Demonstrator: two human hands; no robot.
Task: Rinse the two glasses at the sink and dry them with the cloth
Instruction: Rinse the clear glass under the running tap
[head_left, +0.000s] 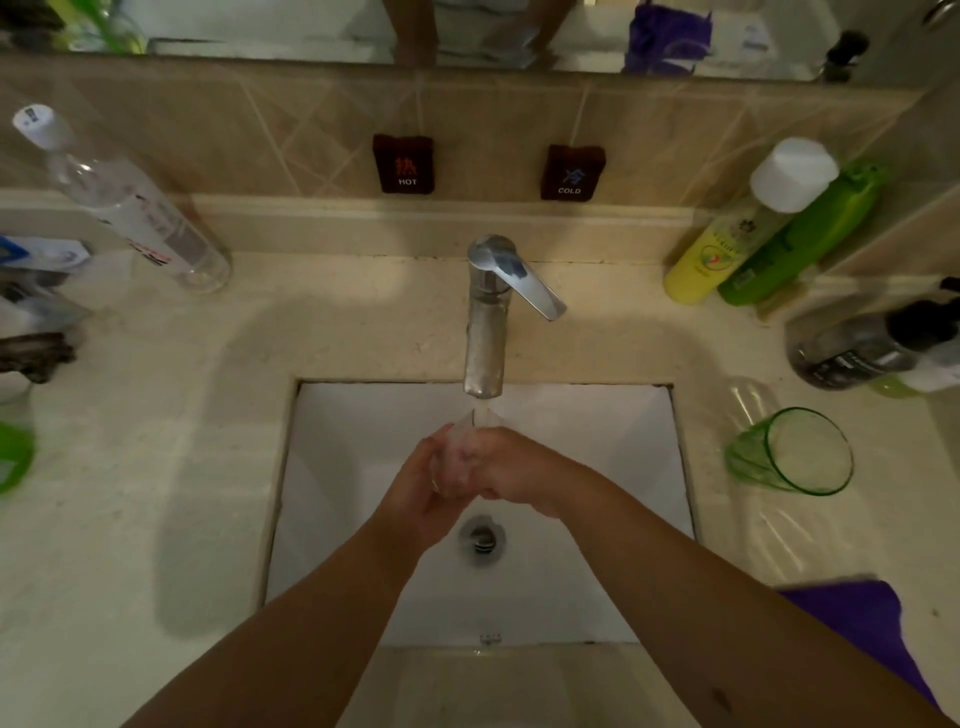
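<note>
A clear glass (475, 423) is held under the spout of the chrome faucet (485, 332), over the white sink (363, 415). My left hand (421, 493) wraps it from the left and my right hand (506, 465) grips it from the right; only its rim shows above my fingers. Water runs from the spout onto the glass. A green glass (789, 452) stands upright on the counter to the right of the sink, apart from my hands. A purple cloth (862, 629) lies on the counter at the near right, partly behind my right forearm.
Yellow (727, 244) and green (800, 244) bottles lean at the back right, with a dark pump bottle (862, 348) nearby. A clear bottle (130, 208) stands at the back left. Blurred items crowd the left edge. The drain (482, 538) sits below my hands.
</note>
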